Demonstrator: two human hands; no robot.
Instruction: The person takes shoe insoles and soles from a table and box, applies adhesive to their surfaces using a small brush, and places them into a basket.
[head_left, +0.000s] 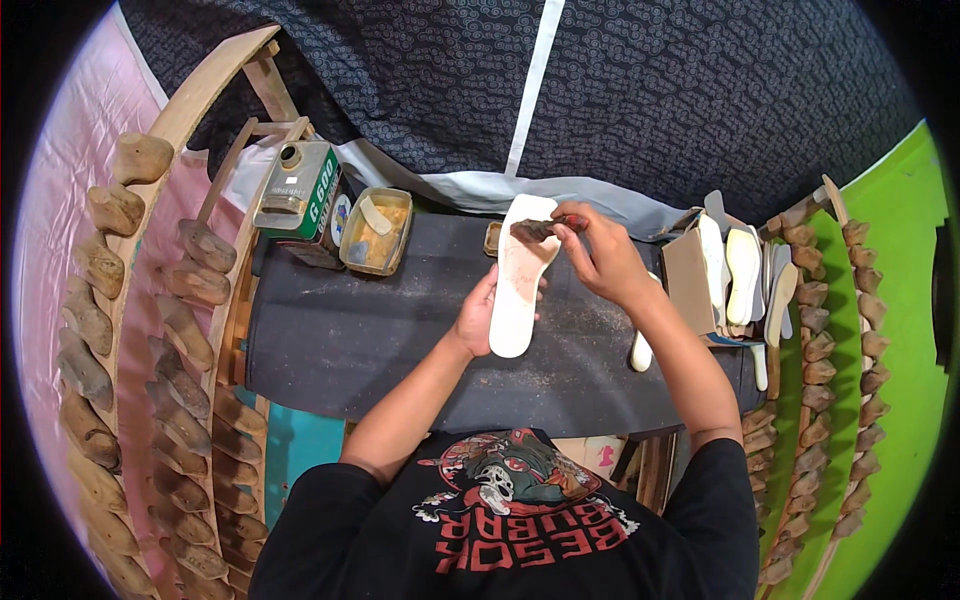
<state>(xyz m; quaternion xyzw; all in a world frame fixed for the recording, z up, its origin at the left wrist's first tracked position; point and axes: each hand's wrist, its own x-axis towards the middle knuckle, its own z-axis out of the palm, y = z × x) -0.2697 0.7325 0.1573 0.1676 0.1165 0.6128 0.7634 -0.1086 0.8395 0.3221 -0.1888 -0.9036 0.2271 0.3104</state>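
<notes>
My left hand [479, 316] holds a long white shoe insole [520, 275] from underneath, tilted above the dark worktable [340, 340]. My right hand [598, 255] grips a small dark brush [538, 229] whose tip rests on the upper part of the insole. The middle of the insole looks faintly pinkish. A small open tin [492, 238] peeks out just left of the insole's top.
A green metal can [296, 187] and an open rectangular tin of yellowish glue [378, 231] stand at the table's back left. A cardboard box with several white insoles [735, 270] sits at the right. Racks of wooden shoe lasts [130, 330] line both sides.
</notes>
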